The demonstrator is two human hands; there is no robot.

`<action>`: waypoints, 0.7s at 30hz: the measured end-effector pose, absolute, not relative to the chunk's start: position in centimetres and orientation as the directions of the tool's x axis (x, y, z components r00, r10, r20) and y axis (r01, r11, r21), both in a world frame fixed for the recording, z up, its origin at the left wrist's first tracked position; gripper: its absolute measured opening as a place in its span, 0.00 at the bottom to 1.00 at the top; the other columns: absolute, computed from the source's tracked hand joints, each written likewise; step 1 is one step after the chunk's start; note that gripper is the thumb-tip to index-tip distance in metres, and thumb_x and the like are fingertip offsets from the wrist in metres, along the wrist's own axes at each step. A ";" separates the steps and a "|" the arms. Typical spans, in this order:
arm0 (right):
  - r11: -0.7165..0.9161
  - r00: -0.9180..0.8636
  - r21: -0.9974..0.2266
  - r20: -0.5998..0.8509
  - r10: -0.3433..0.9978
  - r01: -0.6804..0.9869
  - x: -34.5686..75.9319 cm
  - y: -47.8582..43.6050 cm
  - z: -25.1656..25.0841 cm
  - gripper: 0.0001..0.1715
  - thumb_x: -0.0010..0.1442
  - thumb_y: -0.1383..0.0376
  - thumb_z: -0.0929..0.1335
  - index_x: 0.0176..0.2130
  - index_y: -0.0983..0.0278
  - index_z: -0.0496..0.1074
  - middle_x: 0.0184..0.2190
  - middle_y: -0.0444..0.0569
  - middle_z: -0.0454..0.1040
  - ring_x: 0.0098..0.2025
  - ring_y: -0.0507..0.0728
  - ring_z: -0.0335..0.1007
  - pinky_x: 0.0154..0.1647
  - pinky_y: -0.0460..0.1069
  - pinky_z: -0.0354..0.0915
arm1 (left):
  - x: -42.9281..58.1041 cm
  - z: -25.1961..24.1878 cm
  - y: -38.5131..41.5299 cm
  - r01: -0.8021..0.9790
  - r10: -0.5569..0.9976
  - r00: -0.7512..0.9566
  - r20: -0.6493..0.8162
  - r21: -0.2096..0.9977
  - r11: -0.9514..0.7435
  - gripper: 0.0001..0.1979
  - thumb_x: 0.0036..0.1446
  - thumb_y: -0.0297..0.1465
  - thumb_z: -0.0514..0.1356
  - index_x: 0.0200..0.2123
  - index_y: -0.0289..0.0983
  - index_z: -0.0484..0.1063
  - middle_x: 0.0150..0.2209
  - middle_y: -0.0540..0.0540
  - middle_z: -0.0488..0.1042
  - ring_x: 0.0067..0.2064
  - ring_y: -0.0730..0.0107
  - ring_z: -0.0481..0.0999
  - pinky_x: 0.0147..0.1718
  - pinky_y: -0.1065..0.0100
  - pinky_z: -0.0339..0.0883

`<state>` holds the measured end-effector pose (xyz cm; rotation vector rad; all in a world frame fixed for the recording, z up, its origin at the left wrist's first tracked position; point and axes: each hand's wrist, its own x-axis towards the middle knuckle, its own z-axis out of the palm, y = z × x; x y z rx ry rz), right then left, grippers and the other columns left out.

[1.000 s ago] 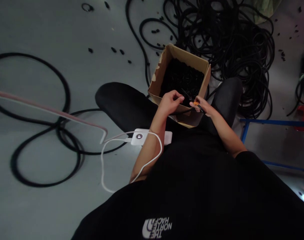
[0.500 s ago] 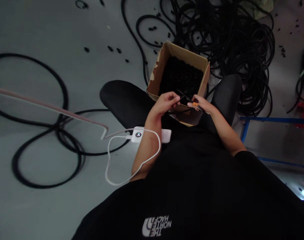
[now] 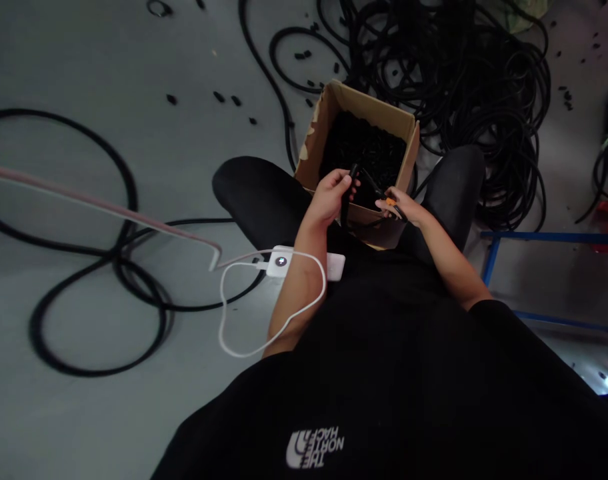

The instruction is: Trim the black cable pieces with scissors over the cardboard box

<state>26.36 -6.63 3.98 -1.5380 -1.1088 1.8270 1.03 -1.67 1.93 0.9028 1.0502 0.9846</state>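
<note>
My left hand (image 3: 329,198) is shut on a length of black cable (image 3: 353,175), which sticks up above my fingers and hangs below them. My right hand (image 3: 397,208) grips a small orange-handled tool (image 3: 391,202) with a dark black part reaching toward the box. Both hands are over the near edge of an open cardboard box (image 3: 369,110), which sits between my knees. A mass of cut black cable pieces (image 3: 364,143) fills it. The exact form of the tool is partly hidden by my fingers.
A large tangled pile of black cable (image 3: 464,73) lies beyond the box. Black loops (image 3: 84,267), a pink cable (image 3: 99,203) and scattered black pieces (image 3: 219,97) are on the grey floor. A white power bank (image 3: 304,265) rests on my lap. A blue metal frame (image 3: 489,263) stands at right.
My left hand has drawn away from my right and raised the black cable upright. The white cord has swung slightly right, and the view has shifted a little.
</note>
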 end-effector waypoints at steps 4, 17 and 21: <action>-0.532 -0.217 -0.831 -0.556 0.802 0.160 26.1 -6.7 5.2 0.46 0.62 0.42 0.96 0.51 0.58 0.71 0.41 0.44 0.78 0.43 0.57 0.79 0.31 0.44 0.67 | 2.0 2.0 -1.5 -0.210 0.954 0.150 -0.261 0.934 0.289 0.22 0.72 0.43 0.89 0.47 0.41 0.82 0.42 0.44 0.85 0.39 0.59 0.85 0.37 0.67 0.76; -0.554 -0.149 -0.798 -0.594 0.791 0.237 26.5 -6.2 4.2 0.48 0.60 0.38 0.95 0.52 0.57 0.70 0.44 0.44 0.76 0.45 0.57 0.75 0.36 0.47 0.69 | 3.6 1.5 -1.9 -0.010 0.957 0.154 -0.245 0.968 0.249 0.28 0.69 0.43 0.93 0.36 0.40 0.79 0.33 0.46 0.82 0.33 0.61 0.83 0.32 0.67 0.71; -0.568 -0.133 -0.785 -0.609 0.782 0.248 26.6 -6.3 4.1 0.45 0.63 0.39 0.95 0.50 0.56 0.71 0.39 0.44 0.76 0.43 0.58 0.76 0.32 0.47 0.66 | 3.6 1.3 -1.9 0.071 0.965 0.190 -0.178 0.983 0.167 0.29 0.69 0.48 0.91 0.35 0.41 0.79 0.29 0.49 0.80 0.30 0.62 0.79 0.31 0.68 0.70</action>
